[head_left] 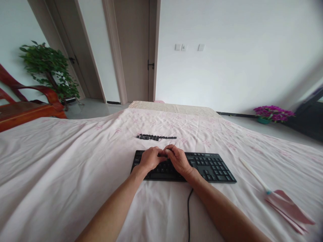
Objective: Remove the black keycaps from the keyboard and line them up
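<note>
Left grip (151, 158) and right grip (179, 159) meet over the black keyboard (202, 161).
Left fingers bend inward, their hold hidden; loose keycaps (148, 137) line the floral cloth (101, 151) beyond; right fingers pinch a thin wire loop (173, 142); a cable (188, 208) trails nearer.

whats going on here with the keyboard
Someone has both bare hands, left and right, over the left part of a black keyboard, fingertips close together above its keys. A wire loop sticks up by the right hand. Loose black keycaps lie in rough rows on the flowered cloth just beyond the keyboard.
</note>
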Demonstrator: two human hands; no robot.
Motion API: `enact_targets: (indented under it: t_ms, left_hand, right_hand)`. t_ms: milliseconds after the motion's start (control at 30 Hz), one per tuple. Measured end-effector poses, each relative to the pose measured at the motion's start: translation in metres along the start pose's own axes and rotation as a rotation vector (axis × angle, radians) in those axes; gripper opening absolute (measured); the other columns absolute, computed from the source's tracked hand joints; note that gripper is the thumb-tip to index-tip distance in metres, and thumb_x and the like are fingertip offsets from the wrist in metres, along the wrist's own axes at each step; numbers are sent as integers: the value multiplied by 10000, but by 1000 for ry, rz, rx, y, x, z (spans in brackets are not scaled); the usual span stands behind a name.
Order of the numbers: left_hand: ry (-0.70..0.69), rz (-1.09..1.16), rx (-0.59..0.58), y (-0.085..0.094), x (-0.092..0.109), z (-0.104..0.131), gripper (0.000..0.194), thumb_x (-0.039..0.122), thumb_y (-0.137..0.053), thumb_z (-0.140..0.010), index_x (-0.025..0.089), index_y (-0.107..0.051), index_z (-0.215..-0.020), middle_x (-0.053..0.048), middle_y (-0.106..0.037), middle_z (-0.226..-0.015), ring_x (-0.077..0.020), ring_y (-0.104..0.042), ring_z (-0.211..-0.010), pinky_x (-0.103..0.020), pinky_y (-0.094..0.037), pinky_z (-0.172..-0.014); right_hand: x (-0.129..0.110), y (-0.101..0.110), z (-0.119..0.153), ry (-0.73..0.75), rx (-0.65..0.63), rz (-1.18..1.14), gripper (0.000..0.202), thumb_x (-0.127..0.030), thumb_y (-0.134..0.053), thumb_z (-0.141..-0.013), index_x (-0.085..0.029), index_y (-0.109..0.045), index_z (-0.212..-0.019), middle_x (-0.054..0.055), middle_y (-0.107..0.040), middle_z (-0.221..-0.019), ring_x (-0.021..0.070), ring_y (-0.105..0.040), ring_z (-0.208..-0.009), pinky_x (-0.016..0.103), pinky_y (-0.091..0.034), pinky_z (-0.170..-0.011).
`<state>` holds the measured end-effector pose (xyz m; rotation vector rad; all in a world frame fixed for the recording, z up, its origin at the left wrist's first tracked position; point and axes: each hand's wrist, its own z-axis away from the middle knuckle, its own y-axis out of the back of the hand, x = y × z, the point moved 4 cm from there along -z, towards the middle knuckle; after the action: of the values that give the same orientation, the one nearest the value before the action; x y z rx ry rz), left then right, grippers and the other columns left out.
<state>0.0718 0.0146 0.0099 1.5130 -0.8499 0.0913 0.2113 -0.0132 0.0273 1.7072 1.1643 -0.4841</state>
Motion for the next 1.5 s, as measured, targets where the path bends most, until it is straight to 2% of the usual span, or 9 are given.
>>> enact_targets:
  t_ms: [233,400,600,767,933,1067,1267,1367,1500]
  left_hand:
    - [-42,66,131,0,8,2,201,423,-633,-786,229,-681,-804,4,-637,-847,-140,-587,-741,-232,-374,-627]
    - [-65,195,109,-4,6,1,132,250,-648,-771,231,-667,-901,4,-662,-881,-149,-610,-799,-240,-440,-726]
    - [20,436,178,-4,-9,-1,363,183,-623,-765,259,-603,-1120,13,-675,-873,-137,-636,-816,-255,-481,-799]
    - [61,660,191,-5,-22,-6,505,173,-639,-744,232,-530,-1233,-4,-668,-864,-133,-646,-791,-273,-498,-799]
    - [76,799,180,-6,-26,-7,547,194,-691,-710,191,-521,-1230,-23,-672,-849,-146,-651,-801,-280,-505,-793]
    - [48,848,159,-5,-20,-5,559,188,-689,-712,188,-504,-1240,-28,-673,-845,-147,-653,-787,-274,-513,-767]
    - [58,772,145,0,-21,-6,566,224,-720,-677,188,-539,-1212,-40,-688,-870,-147,-656,-757,-278,-515,-757]
    - [102,723,163,14,-37,-8,457,311,-685,-716,189,-598,-1147,-48,-691,-895,-161,-669,-753,-278,-515,-734]
    - [243,671,348,35,-76,-5,383,384,-598,-770,169,-636,-1085,-51,-692,-862,-172,-682,-702,-282,-510,-706]
  right_hand:
    - [-4,4,7,72,93,-27,205,-299,-430,-926,-193,-594,-864,34,-641,-828,152,-599,-757,273,-484,-754]
    - [-7,8,7,67,140,-33,221,-296,-421,-930,-197,-615,-894,38,-648,-841,158,-603,-764,290,-491,-764]
    - [-16,17,9,166,242,240,231,-261,-402,-942,-217,-626,-906,61,-648,-878,202,-576,-880,345,-445,-853]
    - [-18,13,2,210,100,435,245,-199,-365,-947,-192,-596,-1026,77,-637,-903,211,-560,-904,337,-434,-835]
    - [-8,9,-7,62,78,499,216,-249,-433,-935,-229,-616,-1048,57,-642,-968,182,-604,-861,272,-445,-739]
    - [-1,4,-8,-4,32,550,160,-339,-529,-897,-258,-666,-912,25,-669,-887,178,-633,-808,252,-430,-684]
    - [-1,5,-13,-47,18,552,154,-336,-570,-855,-252,-695,-821,28,-700,-799,185,-640,-735,253,-399,-623]
    - [4,12,-28,-127,40,523,145,-333,-591,-828,-261,-715,-804,19,-715,-791,192,-646,-739,254,-395,-625]
    - [23,14,-59,-299,22,517,144,-333,-615,-783,-260,-735,-816,20,-710,-721,186,-632,-672,251,-372,-575]
